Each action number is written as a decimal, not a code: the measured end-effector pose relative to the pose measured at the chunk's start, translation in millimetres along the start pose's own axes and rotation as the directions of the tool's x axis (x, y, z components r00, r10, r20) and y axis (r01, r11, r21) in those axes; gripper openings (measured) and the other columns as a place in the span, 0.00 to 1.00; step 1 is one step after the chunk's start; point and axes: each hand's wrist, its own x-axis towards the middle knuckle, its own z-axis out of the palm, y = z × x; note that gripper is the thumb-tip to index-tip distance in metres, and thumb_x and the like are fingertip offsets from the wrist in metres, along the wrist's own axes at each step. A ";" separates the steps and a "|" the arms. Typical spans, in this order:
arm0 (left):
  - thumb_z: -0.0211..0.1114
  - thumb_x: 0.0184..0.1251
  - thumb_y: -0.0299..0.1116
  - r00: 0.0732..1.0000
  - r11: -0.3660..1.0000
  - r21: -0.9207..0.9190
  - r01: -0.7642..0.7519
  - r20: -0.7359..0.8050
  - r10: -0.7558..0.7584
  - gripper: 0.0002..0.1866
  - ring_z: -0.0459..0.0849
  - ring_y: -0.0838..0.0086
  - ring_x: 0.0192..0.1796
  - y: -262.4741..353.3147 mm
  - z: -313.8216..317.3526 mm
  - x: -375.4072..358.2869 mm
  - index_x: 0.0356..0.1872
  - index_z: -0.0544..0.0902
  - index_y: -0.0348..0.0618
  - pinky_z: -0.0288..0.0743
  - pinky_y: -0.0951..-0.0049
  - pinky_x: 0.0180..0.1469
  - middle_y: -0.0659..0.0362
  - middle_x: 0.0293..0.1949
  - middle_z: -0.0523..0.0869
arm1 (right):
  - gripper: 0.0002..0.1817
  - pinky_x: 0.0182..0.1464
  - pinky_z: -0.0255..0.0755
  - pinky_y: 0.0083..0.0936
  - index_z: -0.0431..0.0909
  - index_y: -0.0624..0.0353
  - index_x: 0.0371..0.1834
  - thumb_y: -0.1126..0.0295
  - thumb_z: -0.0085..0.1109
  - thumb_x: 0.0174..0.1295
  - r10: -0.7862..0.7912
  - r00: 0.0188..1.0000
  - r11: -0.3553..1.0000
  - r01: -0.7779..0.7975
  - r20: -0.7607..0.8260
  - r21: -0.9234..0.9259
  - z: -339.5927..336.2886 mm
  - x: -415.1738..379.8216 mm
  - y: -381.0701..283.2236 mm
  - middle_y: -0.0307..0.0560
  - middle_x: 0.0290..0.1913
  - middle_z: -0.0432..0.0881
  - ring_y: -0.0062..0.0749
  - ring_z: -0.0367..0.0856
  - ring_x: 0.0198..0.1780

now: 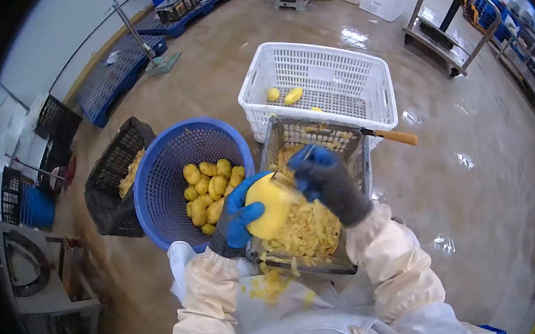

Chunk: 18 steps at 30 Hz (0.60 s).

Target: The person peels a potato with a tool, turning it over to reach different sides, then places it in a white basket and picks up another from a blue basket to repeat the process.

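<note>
A large peeled potato is held in my left hand, which wears a blue glove and wraps round its left side. My right hand, gloved and slightly blurred, is closed on a peeler whose head is at the potato's upper right. Both hands are above a dark crate holding many peelings. To the left, a blue basket holds several unpeeled potatoes. Behind the crate, a white basket contains a few peeled potatoes.
A knife with a wooden handle lies across the dark crate's right rim. Left of the blue basket, a black crate leans tilted. A metal stand is at lower left, a trolley at upper right. The floor looks wet.
</note>
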 end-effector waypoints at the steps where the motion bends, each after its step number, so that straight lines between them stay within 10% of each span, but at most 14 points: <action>1: 0.69 0.51 0.42 1.000 1.000 0.003 0.006 -0.002 -0.006 0.38 0.76 0.69 0.57 -1.1 -1.6 -1.1 0.63 0.66 0.35 0.71 0.69 0.58 0.54 0.55 0.76 | 0.07 0.18 0.61 0.13 0.78 0.57 0.34 0.66 0.57 0.62 0.011 1.000 0.999 -0.010 0.016 -0.046 -7.0 10.1 13.6 0.35 0.21 0.74 0.15 0.67 0.17; 4: 0.66 0.57 0.44 0.995 1.000 0.006 -0.010 0.104 0.009 0.36 0.75 0.67 0.57 -11.2 -11.6 -2.7 0.64 0.65 0.36 0.71 0.67 0.59 0.52 0.56 0.75 | 0.08 0.20 0.61 0.13 0.76 0.58 0.36 0.65 0.56 0.62 -0.109 0.963 0.981 0.145 -0.247 0.133 -54.0 40.2 28.8 0.35 0.23 0.73 0.16 0.67 0.19; 7: 0.51 0.71 0.47 0.985 0.734 -0.666 0.136 0.171 -0.027 0.27 0.78 0.63 0.54 -14.2 -1.1 0.5 0.64 0.66 0.40 0.74 0.65 0.56 0.52 0.55 0.77 | 0.10 0.21 0.62 0.13 0.74 0.58 0.38 0.63 0.55 0.64 -0.026 0.998 0.983 0.017 0.049 0.181 -8.5 8.4 15.6 0.35 0.24 0.73 0.17 0.67 0.19; 10: 0.48 0.73 0.45 0.990 0.676 -0.729 0.107 0.013 -0.143 0.24 0.79 0.68 0.50 -26.8 4.7 12.0 0.63 0.67 0.41 0.76 0.68 0.53 0.54 0.53 0.78 | 0.11 0.21 0.64 0.15 0.73 0.58 0.37 0.61 0.56 0.64 0.060 0.986 0.981 -0.087 0.154 0.175 10.3 -3.1 26.5 0.36 0.23 0.72 0.18 0.67 0.18; 14: 0.44 0.75 0.46 0.996 0.957 -0.291 0.003 -0.087 -0.029 0.21 0.80 0.74 0.45 -17.0 11.3 14.3 0.56 0.71 0.40 0.76 0.74 0.47 0.57 0.47 0.80 | 0.11 0.20 0.66 0.16 0.72 0.57 0.36 0.61 0.57 0.64 0.036 0.980 0.927 -0.105 0.194 0.360 4.9 9.1 57.5 0.36 0.22 0.72 0.18 0.67 0.17; 18: 0.46 0.74 0.44 0.994 0.914 -0.391 0.107 0.044 -0.097 0.22 0.78 0.70 0.53 -30.6 -8.8 12.8 0.60 0.70 0.39 0.71 0.72 0.58 0.54 0.52 0.79 | 0.10 0.22 0.68 0.15 0.74 0.59 0.36 0.65 0.61 0.61 0.123 0.974 0.991 -0.130 0.191 0.027 15.6 -6.0 40.4 0.39 0.24 0.77 0.18 0.73 0.22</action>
